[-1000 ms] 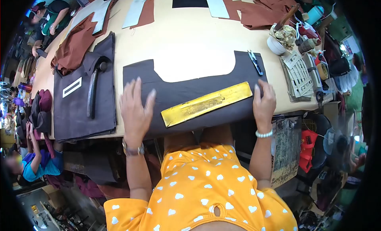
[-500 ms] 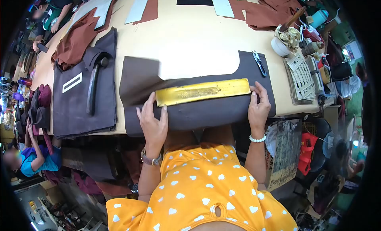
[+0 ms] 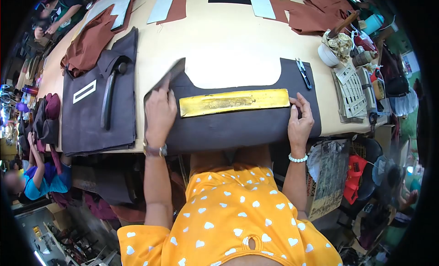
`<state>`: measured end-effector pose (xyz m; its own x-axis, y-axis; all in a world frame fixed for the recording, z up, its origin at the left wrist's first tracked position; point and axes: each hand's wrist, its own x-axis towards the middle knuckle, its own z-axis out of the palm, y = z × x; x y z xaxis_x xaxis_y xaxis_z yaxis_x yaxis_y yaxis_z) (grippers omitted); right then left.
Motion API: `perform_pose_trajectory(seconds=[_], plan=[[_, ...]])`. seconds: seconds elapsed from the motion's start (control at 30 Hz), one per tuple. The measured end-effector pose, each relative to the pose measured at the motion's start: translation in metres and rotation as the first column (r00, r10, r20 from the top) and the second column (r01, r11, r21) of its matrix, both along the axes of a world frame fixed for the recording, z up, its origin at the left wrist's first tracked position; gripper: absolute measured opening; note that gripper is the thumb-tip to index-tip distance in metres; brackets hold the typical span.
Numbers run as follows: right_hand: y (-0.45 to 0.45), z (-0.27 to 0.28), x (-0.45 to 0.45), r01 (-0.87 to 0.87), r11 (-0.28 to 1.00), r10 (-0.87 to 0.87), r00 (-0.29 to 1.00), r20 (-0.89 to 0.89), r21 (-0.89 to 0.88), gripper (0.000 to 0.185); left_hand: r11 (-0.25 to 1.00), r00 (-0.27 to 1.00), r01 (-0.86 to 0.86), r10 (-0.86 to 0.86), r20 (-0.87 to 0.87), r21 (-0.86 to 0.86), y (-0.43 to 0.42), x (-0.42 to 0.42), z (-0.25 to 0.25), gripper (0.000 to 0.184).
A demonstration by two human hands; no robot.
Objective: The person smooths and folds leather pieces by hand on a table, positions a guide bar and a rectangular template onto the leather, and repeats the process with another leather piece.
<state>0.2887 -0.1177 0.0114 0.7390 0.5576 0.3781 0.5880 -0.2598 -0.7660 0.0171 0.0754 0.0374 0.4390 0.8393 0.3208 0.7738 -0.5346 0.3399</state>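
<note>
A dark brown sheet of leather-like material [image 3: 238, 128] lies at the table's near edge, with a cut-out curve along its far side. On it rests a long yellow metal bar [image 3: 270, 99], worn dark in the middle. My left hand [image 3: 160, 112] is closed on the sheet's left edge, where the far left corner stands up, slightly blurred. My right hand [image 3: 301, 122] sits beside the bar's right end, fingers bent and apart, fingertips at or very near that end. Thread snips [image 3: 303, 75] lie on the sheet's far right part.
To the left, a hammer [image 3: 108, 99] and a white rectangular frame [image 3: 85, 92] lie on stacked dark pieces [image 3: 82, 128]. Card templates [image 3: 351, 92] and a white bowl [image 3: 327, 54] stand at the right. Reddish-brown pieces [image 3: 315, 16] lie farther back. Other people work at the left.
My left hand has left the bar's left end and moved left and up onto the sheet's edge. The left flap is now raised and narrower. My right hand stays by the bar.
</note>
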Motion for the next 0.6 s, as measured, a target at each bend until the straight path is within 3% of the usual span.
perform_pose_trajectory(seconds=[0.07, 0.2, 0.3, 0.4, 0.5, 0.6], plan=[[0.001, 0.001, 0.0, 0.003, 1.0, -0.003, 1.0, 0.013, -0.007, 0.03, 0.992, 0.998, 0.044, -0.038, -0.059, 0.116, 0.032, -0.005, -0.009, 0.036], [0.0, 0.001, -0.002, 0.019, 0.999, -0.018, 0.999, 0.031, -0.03, 0.031, 0.995, 0.968, -0.076, 0.089, -0.235, 0.065, 0.067, -0.009, -0.003, 0.03], [0.0, 0.003, -0.002, 0.014, 0.999, -0.013, 0.999, 0.032, -0.033, 0.031, 0.985, 0.949, -0.11, 0.143, -0.28, 0.13, 0.075, -0.017, -0.005, 0.031], [-0.001, 0.004, -0.001, 0.001, 0.999, -0.001, 1.0, 0.003, -0.038, 0.03, 0.977, 0.992, -0.095, 0.11, -0.069, 0.189, 0.053, -0.021, -0.004, 0.037], [0.001, 0.012, 0.008, -0.007, 0.996, 0.012, 0.998, 0.058, -0.087, 0.029, 0.984, 0.999, 0.042, -0.042, -0.004, 0.174, 0.028, -0.019, -0.004, 0.045], [0.014, 0.02, 0.041, 0.129, 0.978, -0.048, 0.904, 0.425, -0.165, 0.027, 0.986, 0.996, 0.071, -0.063, -0.06, 0.153, 0.018, -0.013, -0.008, 0.05]])
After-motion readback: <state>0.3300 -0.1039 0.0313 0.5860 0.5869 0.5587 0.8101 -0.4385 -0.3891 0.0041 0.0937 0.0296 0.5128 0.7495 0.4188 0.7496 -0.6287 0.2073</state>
